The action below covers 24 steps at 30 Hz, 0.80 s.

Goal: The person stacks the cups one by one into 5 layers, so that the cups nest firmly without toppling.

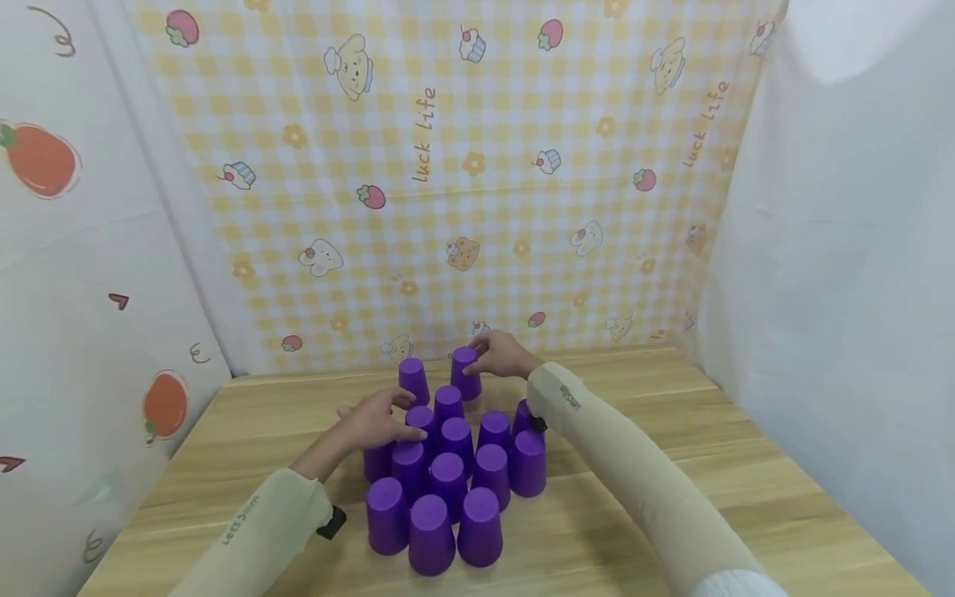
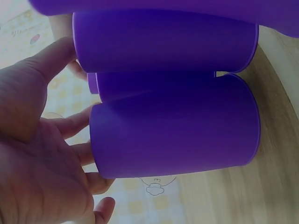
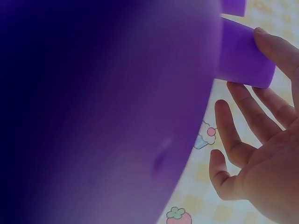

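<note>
A checked cloth [image 1: 462, 182] with cartoon animals and the words "luck life" fills the upper middle of the head view, with white sheets at the left and right edges. Below it, a wooden table [image 1: 671, 464] takes the lower half of the frame.

In the lower centre of the table stands a group of purple cups [image 1: 455, 464], all upside down and close together, most of them touching their neighbours. Three cups make the front row near the bottom of the frame, and the rows behind go up toward the centre.

Two arms in beige sleeves come in from the bottom corners. The right hand [image 1: 503, 355], just above the centre of the group, has its fingers around the top of the back cup [image 1: 466, 373]; in the right wrist view the fingers are only loosely bent beside this cup [image 3: 245, 56], so I cannot tell if the grip is firm. The left hand [image 1: 373, 419], at the left side of the group, lies open with relaxed fingers against a cup [image 1: 420, 423]; the left wrist view shows the palm [image 2: 42, 163] beside the cup wall [image 2: 175, 128].
</note>
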Motion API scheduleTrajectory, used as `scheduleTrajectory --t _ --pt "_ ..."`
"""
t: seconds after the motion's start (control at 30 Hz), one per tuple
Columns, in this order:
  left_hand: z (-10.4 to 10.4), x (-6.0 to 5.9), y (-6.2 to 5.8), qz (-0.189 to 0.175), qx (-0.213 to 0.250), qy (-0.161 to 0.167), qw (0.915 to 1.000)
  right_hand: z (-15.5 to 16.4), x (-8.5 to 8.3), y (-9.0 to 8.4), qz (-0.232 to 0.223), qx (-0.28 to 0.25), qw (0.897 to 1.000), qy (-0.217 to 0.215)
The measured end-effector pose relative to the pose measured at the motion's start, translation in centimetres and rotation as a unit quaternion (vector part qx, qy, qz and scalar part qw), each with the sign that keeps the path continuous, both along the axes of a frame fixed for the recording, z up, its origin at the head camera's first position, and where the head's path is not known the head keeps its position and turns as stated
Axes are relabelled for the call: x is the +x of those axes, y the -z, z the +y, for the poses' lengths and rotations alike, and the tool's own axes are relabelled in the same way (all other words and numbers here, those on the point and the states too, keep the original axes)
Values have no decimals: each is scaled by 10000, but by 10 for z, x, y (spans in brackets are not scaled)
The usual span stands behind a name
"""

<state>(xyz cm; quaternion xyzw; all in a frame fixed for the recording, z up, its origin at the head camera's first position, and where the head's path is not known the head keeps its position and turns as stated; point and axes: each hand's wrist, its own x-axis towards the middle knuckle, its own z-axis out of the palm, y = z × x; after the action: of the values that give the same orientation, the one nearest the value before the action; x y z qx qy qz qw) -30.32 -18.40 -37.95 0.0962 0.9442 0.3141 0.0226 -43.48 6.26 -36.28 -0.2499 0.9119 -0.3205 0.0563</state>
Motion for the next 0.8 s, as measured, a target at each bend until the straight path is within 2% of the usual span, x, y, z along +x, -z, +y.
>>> scheduleTrajectory --t 0.43,0.8 --pt "6 -1 -7 222 -283 -62 9993 -13 -1 -9 -101 160 9998 -112" --pt "6 -5 -2 375 -474 -184 9980 -25 1 -20 67 649 9975 -253"
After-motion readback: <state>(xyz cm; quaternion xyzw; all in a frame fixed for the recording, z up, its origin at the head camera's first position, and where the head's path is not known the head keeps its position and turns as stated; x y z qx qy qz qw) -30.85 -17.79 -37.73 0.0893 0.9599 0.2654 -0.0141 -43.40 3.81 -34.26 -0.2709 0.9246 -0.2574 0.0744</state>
